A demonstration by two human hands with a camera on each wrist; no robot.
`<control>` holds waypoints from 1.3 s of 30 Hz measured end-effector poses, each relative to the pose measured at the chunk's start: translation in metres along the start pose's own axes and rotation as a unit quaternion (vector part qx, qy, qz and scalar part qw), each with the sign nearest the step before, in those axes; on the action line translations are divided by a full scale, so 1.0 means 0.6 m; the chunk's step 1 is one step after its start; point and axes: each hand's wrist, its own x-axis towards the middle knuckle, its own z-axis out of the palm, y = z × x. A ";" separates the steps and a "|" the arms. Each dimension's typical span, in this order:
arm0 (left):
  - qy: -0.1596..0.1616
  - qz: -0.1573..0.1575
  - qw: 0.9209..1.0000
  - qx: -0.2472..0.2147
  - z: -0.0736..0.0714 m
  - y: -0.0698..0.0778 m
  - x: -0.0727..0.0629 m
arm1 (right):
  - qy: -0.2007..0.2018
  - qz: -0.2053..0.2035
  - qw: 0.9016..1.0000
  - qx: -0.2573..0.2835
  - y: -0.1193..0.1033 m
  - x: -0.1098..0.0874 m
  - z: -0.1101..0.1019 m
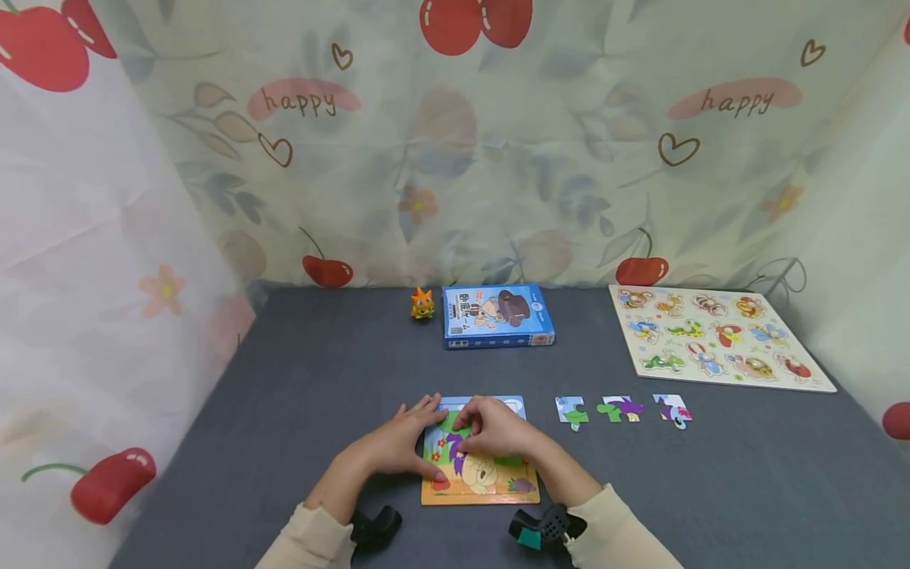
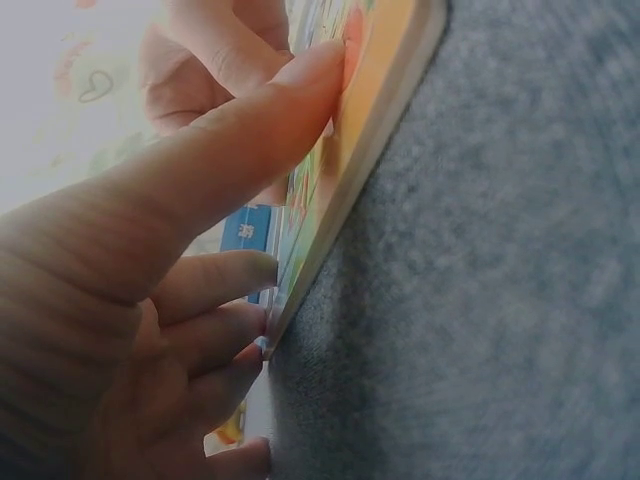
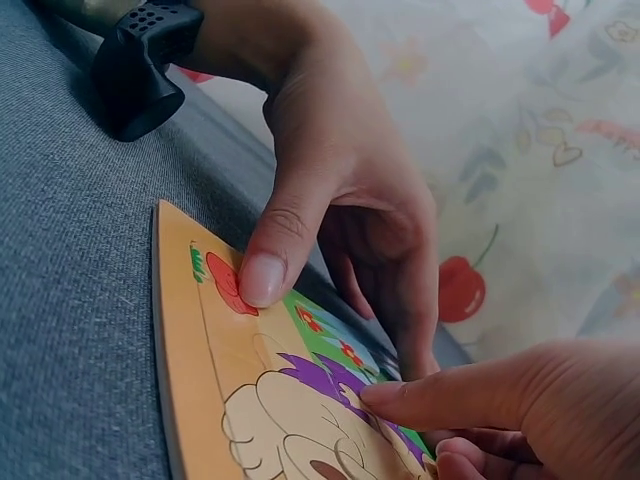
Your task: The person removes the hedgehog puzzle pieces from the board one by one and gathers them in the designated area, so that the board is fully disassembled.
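A cartoon jigsaw board (image 1: 490, 496) with an orange lower border lies flat on the dark table. My left hand (image 1: 393, 444) rests along its left side, thumb pressing the lower left corner by a printed red shape (image 3: 228, 283), the other fingers stretched toward the upper left edge. Over the board's middle, my right hand (image 1: 500, 429) has curled fingers and grips a puzzle piece with purple hair (image 3: 335, 378) between thumb and fingers, low against the board. Its fingertips are partly hidden. Three loose puzzle pieces, a green one (image 1: 572, 412), a green-purple one (image 1: 622, 408) and a purple one (image 1: 672, 410), lie right of the board.
Behind the jigsaw board is a blue box (image 1: 498, 316), with a small orange toy figure (image 1: 423, 303) to its left. At the right back lies a white board of insect pictures (image 1: 721, 338). Patterned curtains (image 1: 455, 158) enclose the back and sides.
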 end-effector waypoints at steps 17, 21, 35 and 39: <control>-0.003 -0.004 1.000 -0.006 -0.001 0.004 -0.002 | -0.011 -0.004 1.000 0.023 0.003 -0.003 -0.001; -0.003 -0.003 1.000 -0.007 -0.001 0.005 -0.003 | -0.008 -0.006 1.000 0.027 0.004 -0.003 -0.001; -0.003 -0.011 1.000 -0.008 -0.001 0.003 -0.002 | -0.019 -0.012 0.998 0.054 0.004 -0.003 -0.001; -0.004 -0.011 1.000 -0.009 -0.001 0.003 -0.003 | -0.016 -0.001 0.998 0.065 0.006 -0.002 -0.001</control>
